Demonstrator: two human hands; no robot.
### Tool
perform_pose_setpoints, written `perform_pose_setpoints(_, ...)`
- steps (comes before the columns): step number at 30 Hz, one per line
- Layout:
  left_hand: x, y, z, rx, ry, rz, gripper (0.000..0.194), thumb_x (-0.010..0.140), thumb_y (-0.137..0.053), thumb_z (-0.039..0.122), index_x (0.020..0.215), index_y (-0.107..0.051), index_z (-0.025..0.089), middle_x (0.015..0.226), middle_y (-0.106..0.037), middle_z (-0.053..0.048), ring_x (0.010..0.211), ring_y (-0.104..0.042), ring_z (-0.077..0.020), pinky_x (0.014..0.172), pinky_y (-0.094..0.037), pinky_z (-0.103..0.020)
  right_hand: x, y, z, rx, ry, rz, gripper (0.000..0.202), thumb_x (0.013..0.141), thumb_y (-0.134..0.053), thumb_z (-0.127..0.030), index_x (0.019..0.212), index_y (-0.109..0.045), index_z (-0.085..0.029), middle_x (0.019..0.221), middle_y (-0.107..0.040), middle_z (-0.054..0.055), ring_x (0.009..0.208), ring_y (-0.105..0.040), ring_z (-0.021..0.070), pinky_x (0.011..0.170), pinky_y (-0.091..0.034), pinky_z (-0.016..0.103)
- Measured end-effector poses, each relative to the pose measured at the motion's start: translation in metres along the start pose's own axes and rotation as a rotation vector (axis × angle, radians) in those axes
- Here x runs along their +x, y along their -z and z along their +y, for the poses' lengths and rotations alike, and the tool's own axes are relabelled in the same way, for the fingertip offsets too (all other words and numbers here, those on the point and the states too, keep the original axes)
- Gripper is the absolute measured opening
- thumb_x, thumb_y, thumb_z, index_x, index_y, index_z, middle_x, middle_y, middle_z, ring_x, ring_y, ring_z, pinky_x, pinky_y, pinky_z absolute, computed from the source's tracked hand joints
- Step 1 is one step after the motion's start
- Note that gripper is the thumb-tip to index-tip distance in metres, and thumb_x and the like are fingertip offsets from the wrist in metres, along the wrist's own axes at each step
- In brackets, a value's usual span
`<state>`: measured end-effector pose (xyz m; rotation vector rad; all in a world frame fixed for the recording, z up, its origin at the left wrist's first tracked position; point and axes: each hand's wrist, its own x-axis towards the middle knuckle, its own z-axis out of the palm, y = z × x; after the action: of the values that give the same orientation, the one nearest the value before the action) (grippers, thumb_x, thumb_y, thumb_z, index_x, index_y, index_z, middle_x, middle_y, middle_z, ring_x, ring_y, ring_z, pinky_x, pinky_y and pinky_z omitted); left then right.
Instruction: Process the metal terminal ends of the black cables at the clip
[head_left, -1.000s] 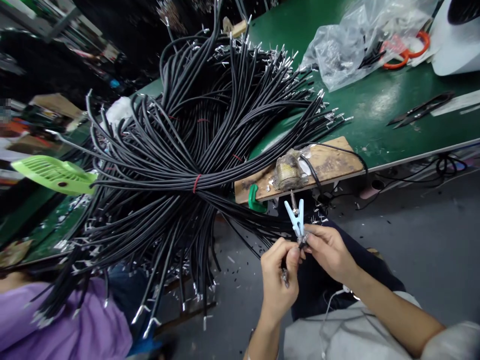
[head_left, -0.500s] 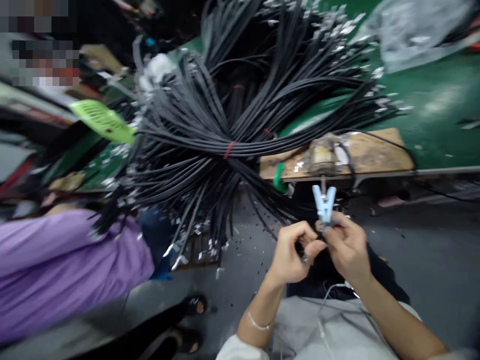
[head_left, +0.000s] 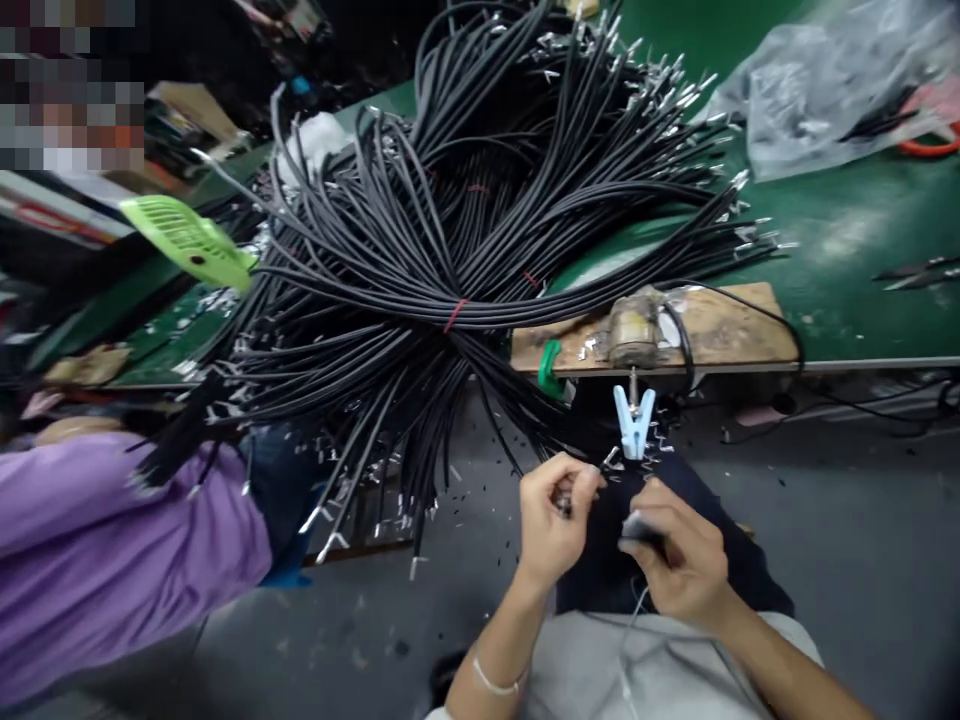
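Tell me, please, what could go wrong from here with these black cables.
The forked cable end at the fingertips of the left hand is close to the blue clothespin, so its bare wires might snag or bend there. Many black cables hang past the edge of the green table, so some might slip down or tangle.

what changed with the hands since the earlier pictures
The right hand has moved down, away from the blue clip, a blurred grey thing now showing in its grip. The left hand stays closed, what it holds mostly hidden. The clip stays by the metal shaft.
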<state>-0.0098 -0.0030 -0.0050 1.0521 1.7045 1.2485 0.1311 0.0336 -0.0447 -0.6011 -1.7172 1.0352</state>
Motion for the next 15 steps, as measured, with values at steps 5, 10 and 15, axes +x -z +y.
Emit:
perform_pose_setpoints(5, -0.001, -0.002, -0.002, 0.020, -0.100, -0.104, 0.024, 0.084, -0.058, 0.027, 0.067, -0.061, 0.011, 0.061, -0.050, 0.000, 0.054, -0.045, -0.0042, 0.052, -0.032, -0.016, 0.012, 0.007, 0.005, 0.131, -0.268, 0.034, 0.029, 0.084, -0.058, -0.012, 0.112, -0.055, -0.018, 0.090, -0.052, 0.005, 0.077, -0.050, 0.0115, 0.069, -0.044, 0.025)
perform_pose_setpoints(10, 0.007, 0.005, 0.007, 0.121, -0.135, -0.270, 0.033, 0.090, -0.049, 0.027, 0.064, -0.059, 0.011, 0.059, -0.051, -0.001, 0.055, -0.044, -0.0045, 0.054, -0.031, -0.018, 0.031, 0.010, 0.005, 0.166, -0.164, -0.096, 0.011, 0.086, -0.055, -0.011, 0.076, -0.059, -0.013, 0.074, -0.055, 0.004, 0.073, -0.048, 0.0108, 0.069, -0.038, 0.025)
perform_pose_setpoints(15, 0.019, 0.010, 0.011, -0.059, -0.339, -0.404, 0.024, 0.086, -0.057, 0.029, 0.069, -0.060, 0.012, 0.062, -0.054, -0.002, 0.059, -0.047, -0.0065, 0.057, -0.033, -0.019, 0.032, 0.014, 0.007, 0.933, -0.657, -0.357, 0.039, 0.085, -0.058, -0.041, 0.062, -0.054, -0.010, 0.055, -0.046, 0.002, 0.049, -0.041, 0.0071, 0.045, -0.032, 0.019)
